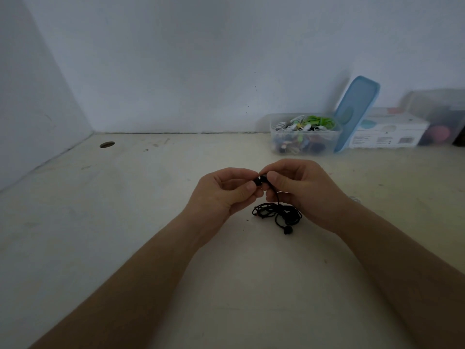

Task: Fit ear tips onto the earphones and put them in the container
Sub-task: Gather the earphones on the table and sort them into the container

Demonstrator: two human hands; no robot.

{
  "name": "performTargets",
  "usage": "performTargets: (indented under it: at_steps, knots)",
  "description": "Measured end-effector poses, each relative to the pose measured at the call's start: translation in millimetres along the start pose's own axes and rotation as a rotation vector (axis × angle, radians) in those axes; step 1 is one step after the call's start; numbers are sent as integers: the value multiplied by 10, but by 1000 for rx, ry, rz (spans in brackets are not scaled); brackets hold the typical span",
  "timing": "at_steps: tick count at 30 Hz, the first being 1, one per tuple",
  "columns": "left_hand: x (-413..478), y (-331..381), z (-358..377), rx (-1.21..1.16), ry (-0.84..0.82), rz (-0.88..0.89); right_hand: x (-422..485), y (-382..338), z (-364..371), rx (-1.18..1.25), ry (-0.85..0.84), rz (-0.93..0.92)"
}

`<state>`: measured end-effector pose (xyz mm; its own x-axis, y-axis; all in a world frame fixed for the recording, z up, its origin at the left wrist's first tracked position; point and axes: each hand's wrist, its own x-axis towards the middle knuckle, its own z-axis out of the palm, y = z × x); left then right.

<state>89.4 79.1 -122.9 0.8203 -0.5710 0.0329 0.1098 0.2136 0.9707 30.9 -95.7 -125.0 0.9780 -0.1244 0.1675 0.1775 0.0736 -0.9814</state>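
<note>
A black wired earphone set lies in front of me on the table. Its coiled cable (275,212) rests under my hands, and one earbud (287,230) lies at the coil's near end. The other earbud (264,179) is held up between both hands. My right hand (299,190) pinches its body, with the wire hanging down from it. My left hand (226,192) pinches a small black ear tip (257,182) against the earbud's front. A clear plastic container (305,136) holding several earphones stands at the back right.
A blue lid (356,112) leans against the wall next to the container. A white box (388,133) and a clear bin (442,117) stand further right. The pale table (125,210) has a round cable hole (107,144) at the back left. Walls close off the left and back.
</note>
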Motion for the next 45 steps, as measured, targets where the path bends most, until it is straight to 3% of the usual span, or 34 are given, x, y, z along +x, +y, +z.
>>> performTargets:
  at_steps: [10,30,45]
  knots:
    - [10,-10,3,34,3,37,8,10,-5,98,-17,29]
    - [28,-49,-21,35,-17,19,1,-12,8,68,-19,45]
    - [8,-43,19,-81,-17,-33,-14,-11,16,139,-29,70]
